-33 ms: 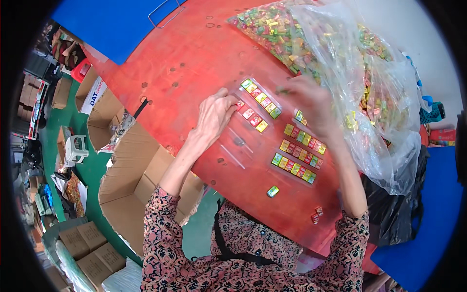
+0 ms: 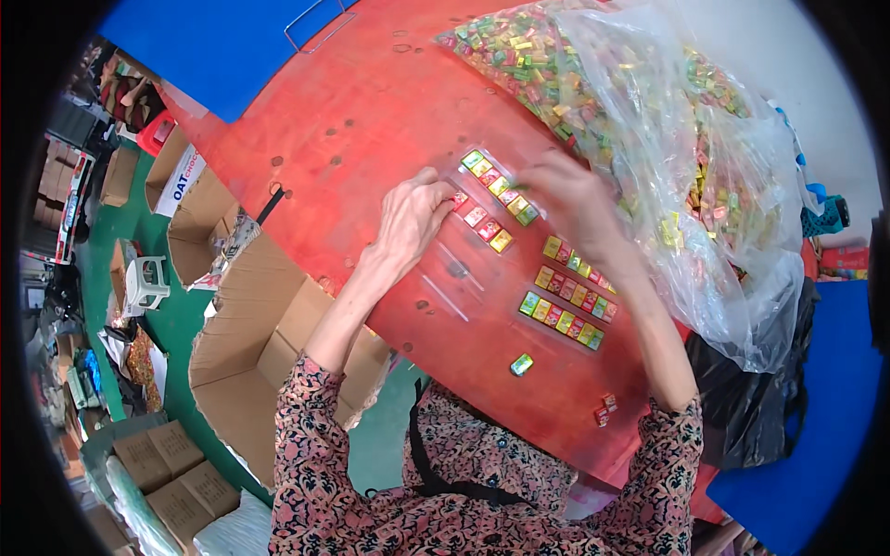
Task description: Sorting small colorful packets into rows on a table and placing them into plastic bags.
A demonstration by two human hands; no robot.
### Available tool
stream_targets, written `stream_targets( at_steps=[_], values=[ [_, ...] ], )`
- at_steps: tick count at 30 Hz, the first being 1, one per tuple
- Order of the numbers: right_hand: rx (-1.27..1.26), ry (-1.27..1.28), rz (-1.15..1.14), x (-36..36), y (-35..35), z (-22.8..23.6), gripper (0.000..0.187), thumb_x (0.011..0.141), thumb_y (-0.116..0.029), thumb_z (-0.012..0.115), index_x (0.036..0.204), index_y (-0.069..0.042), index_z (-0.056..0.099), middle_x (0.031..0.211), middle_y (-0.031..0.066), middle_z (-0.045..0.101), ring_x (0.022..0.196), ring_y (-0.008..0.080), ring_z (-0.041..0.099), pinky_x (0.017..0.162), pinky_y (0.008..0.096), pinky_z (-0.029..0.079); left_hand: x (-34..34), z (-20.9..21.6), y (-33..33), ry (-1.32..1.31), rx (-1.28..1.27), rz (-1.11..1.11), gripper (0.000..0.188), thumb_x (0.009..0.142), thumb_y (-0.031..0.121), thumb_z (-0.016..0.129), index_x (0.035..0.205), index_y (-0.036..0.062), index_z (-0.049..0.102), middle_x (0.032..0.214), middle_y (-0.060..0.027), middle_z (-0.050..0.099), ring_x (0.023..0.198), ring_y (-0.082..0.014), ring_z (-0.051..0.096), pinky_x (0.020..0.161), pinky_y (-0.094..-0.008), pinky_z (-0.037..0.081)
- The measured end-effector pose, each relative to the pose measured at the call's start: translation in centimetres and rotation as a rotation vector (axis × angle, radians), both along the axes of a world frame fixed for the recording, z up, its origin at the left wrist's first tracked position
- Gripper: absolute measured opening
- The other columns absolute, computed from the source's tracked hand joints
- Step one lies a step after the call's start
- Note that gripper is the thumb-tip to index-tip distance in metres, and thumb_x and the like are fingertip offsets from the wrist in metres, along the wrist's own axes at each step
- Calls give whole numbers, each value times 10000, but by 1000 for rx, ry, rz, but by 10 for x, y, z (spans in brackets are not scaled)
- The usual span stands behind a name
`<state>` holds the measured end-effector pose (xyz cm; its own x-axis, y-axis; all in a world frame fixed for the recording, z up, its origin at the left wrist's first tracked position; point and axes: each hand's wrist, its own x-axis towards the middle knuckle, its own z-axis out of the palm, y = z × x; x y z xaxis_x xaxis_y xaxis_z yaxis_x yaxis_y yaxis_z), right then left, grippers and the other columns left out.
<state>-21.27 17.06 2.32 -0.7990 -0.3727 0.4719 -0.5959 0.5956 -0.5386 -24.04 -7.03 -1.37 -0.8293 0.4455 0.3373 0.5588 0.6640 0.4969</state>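
My left hand (image 2: 415, 218) is closed at the left end of a clear plastic tray, its fingertips pinching the edge beside a red packet (image 2: 460, 199). In this tray lie two slanting rows of small colourful wrapped packets, a longer upper row (image 2: 501, 188) and a shorter lower row (image 2: 488, 228). My right hand (image 2: 577, 204) is smeared by motion over the right end of the upper row. Something greenish shows at its fingertips, too blurred to name. Below it lie more filled rows (image 2: 561, 320) of packets, the top one partly hidden by my forearm.
A big clear plastic bag (image 2: 640, 102) of loose packets covers the table's far right. Single packets (image 2: 522, 364) and red ones (image 2: 604, 410) lie nearer me. Clear empty trays (image 2: 452, 285) are by my left forearm. An open cardboard box (image 2: 236, 371) stands at the left.
My right hand has moved left, toward the tray's upper row, and now covers a few packets seen before. My left hand stays in place.
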Motion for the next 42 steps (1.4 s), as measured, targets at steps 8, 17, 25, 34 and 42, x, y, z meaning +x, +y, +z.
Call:
stream_targets(
  at_steps=[8,17,25,34,42],
  values=[
    [370,-104,178,-17,-48,-23,196,759,-25,563,923,5,666,1011,129,614,984,302,592,817,361,492,-5,1,1,-92,13,-30,119,735,38,690,846,-5,682,775,-132,596,699,-312,605,612,-391,459],
    [238,-85,157,-20,-43,-29,151,750,-27,567,853,18,667,952,106,628,943,297,604,767,382,501,-6,4,2,-158,65,-29,133,732,-6,686,865,-16,679,770,-134,600,689,-301,608,609,-375,457],
    [239,-16,158,-16,-44,-40,158,751,-38,571,879,8,651,947,78,606,952,263,574,795,363,489,-7,2,3,-154,67,-28,117,754,7,681,869,-16,681,778,-129,610,699,-288,619,618,-364,466],
    [186,-159,51,12,-19,-23,189,652,-60,736,817,-30,650,917,74,567,918,263,498,789,377,445,-2,6,6,-174,77,-11,146,782,112,687,854,-14,679,753,-135,571,706,-316,583,617,-409,438],
    [219,-35,-68,9,-33,-46,145,668,-99,731,772,-35,652,870,72,573,890,263,505,762,375,446,-2,5,12,-171,46,-2,216,763,125,725,887,-41,664,783,-136,589,680,-296,594,611,-383,449]
  ],
)
